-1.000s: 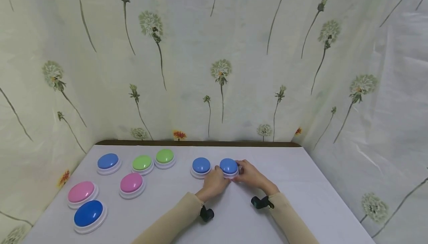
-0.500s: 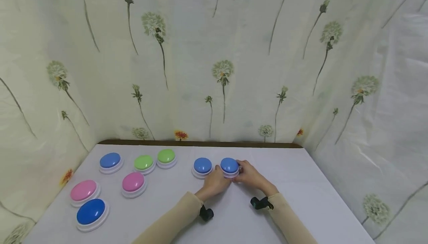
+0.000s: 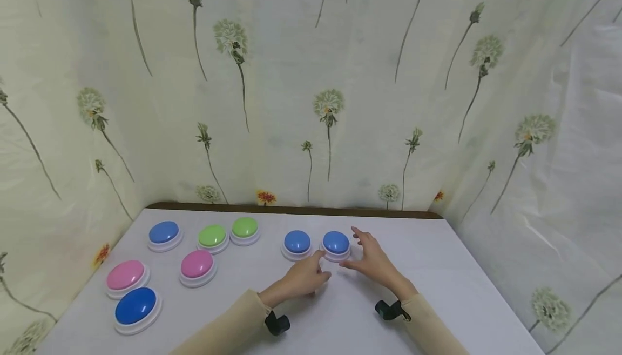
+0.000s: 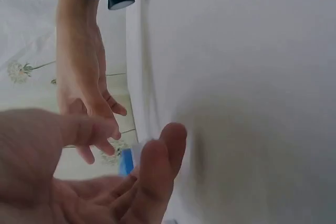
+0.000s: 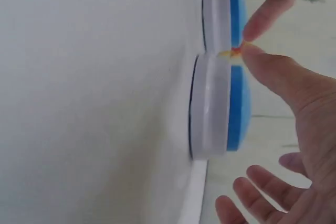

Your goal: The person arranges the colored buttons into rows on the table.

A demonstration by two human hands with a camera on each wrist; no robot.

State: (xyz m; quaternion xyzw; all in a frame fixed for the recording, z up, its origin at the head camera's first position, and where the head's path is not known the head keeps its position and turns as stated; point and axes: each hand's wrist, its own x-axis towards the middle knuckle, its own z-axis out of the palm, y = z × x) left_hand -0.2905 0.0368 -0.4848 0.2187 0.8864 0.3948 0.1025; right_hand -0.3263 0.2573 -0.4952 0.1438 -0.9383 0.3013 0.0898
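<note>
rightmost blue button (image 3: 336, 242) lies between left hand (image 3: 301, 278) and right hand (image 3: 376, 263).

"Room on the right?"
"Plenty: bare table (image 3: 461, 279) from the right hand (image 3: 374, 262) to the curtain (image 3: 559, 203)."
"Between the right blue button (image 3: 336, 242) and its blue neighbour (image 3: 297, 242)?"
"A narrow gap, with a fingertip of the left hand (image 3: 297, 279) at its near mouth; the right hand bars the right blue button's right side."
"Leftward?"
"A bare lane, up to the right pink button (image 3: 196, 264) and the green pair (image 3: 212, 235); other buttons (image 3: 125, 275) stand beyond."
</note>
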